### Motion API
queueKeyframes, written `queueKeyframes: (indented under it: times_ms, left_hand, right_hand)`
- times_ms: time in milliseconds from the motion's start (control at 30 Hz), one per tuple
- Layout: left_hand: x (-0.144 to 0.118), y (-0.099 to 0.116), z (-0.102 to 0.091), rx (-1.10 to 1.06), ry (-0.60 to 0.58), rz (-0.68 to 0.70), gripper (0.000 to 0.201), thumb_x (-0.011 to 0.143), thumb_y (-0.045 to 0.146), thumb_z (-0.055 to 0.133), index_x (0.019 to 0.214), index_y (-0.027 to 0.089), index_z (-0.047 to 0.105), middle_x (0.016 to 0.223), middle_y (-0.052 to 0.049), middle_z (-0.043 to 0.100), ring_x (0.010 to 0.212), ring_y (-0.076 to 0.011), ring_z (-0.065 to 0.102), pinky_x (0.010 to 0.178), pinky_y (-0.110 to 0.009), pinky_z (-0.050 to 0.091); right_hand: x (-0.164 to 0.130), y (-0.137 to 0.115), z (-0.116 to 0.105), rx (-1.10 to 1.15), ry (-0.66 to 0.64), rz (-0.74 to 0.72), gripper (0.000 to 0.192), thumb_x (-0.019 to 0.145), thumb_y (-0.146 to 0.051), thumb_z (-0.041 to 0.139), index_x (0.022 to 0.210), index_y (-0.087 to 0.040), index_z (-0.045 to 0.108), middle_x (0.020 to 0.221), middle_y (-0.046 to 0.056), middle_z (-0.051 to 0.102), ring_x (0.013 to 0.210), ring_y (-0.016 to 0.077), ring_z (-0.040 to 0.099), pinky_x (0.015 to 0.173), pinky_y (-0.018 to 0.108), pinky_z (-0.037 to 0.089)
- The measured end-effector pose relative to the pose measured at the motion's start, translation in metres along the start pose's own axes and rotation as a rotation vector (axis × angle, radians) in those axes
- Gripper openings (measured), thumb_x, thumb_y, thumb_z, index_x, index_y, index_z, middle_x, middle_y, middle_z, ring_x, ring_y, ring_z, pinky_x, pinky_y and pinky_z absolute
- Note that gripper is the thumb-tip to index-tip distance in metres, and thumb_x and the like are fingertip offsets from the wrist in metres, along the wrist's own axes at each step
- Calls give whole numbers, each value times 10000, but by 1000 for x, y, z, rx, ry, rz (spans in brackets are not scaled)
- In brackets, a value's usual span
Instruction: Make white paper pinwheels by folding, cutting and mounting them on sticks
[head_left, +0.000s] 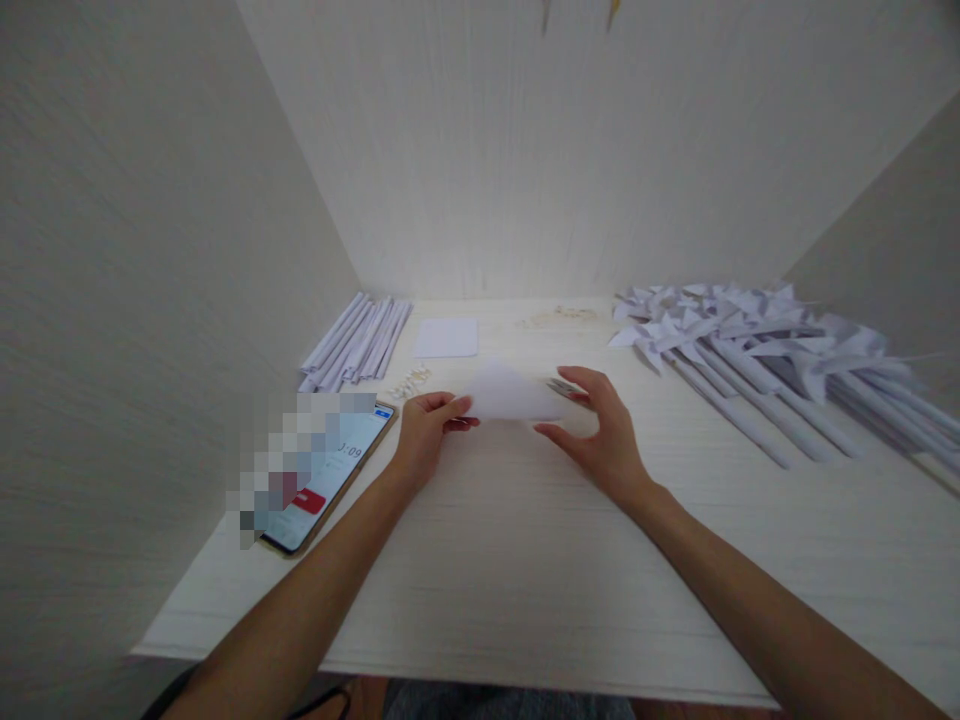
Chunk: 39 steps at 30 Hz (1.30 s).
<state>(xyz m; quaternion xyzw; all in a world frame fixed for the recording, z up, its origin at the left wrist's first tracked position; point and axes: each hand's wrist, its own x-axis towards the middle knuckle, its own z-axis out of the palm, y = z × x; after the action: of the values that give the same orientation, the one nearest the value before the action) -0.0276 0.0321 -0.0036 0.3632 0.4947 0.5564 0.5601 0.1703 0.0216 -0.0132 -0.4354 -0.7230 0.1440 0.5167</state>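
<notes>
White wood table (525, 560). Far left: phone (330, 480), screen lit, then rolled paper sticks (358, 342) by the wall. My left hand (424, 435) pinches the folded paper sheet (510, 393) at its left edge; my right hand (604, 435) spreads open, fingertips at its right edge. Far right: finished paper pinwheels (757, 350), piled.

The folded sheet (510, 393) looks like thin matt white paper, as do the rolled sticks (358, 342) and pinwheels (750, 335). The table (525, 560) is pale wood-grain, smooth; the phone (330, 480) has a glossy glass screen.
</notes>
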Motion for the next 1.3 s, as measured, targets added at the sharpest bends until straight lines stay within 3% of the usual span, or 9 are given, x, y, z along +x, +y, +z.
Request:
queueKeyframes:
  times_ms: [133,233,367,467,667,767,933,1167,1300]
  left_hand:
    - [-4,1,5,-17,-15,-6,224,458,247,724,436,121,540,425,21,537,395,-84,539,419,-180,405]
    - [-8,1,8,-27,-56,-6,228,467,269,720,443,120,549,426,14,548,386,-78,527,414,-182,404]
    - [-11,0,9,-32,-120,-10,243,495,294,710,466,122,542,442,1,565,409,-84,535,429,-189,416]
    - [-12,1,9,-72,-125,34,227,498,267,706,616,129,569,518,6,596,476,-100,573,463,-192,436]
    - [-14,3,9,129,-86,237,634,522,196,693,1118,192,476,518,82,517,449,-73,532,392,-154,353]
    - [-14,3,8,221,-68,284,541,524,197,700,1046,164,563,517,77,491,440,-48,480,400,-156,342]
    - [-10,5,2,220,-85,273,488,515,204,717,990,156,617,511,78,479,403,-19,380,394,-162,301]
    - [-5,3,0,85,-146,83,462,490,218,719,943,165,648,458,72,482,400,-28,376,403,-168,288]
    - [-5,1,2,56,-129,80,373,499,239,704,864,166,678,460,53,501,414,-39,386,410,-178,299]
  right_hand:
    - [-3,-2,1,-212,-119,-335,408,718,-264,616,1117,-244,533,1176,92,551,1111,243,470,920,446,399]
    - [-4,-4,2,-239,-137,-375,312,767,-221,556,1077,-247,570,1136,68,594,1088,222,503,918,424,408]
    - [-6,-4,2,-187,-112,-297,260,780,-206,531,1024,-255,607,1092,60,624,987,195,579,860,380,465]
    - [-6,-6,3,-124,-50,-236,231,759,-207,557,972,-255,634,1038,56,649,946,191,604,843,369,482]
    - [-3,-10,4,-11,37,-11,198,675,-250,652,872,-262,670,948,44,681,914,220,616,835,404,481]
    - [-2,-8,3,92,15,76,203,650,-260,674,853,-249,677,925,48,687,909,222,616,833,402,476]
    - [1,-4,-1,185,-26,222,215,606,-287,703,818,-255,690,879,39,695,831,224,630,647,342,521]
    - [1,-6,-1,265,-6,241,209,587,-267,714,795,-274,695,856,19,696,812,214,630,680,350,517]
    - [0,-7,1,302,2,255,203,586,-254,713,787,-275,695,849,16,696,814,211,629,725,370,511]
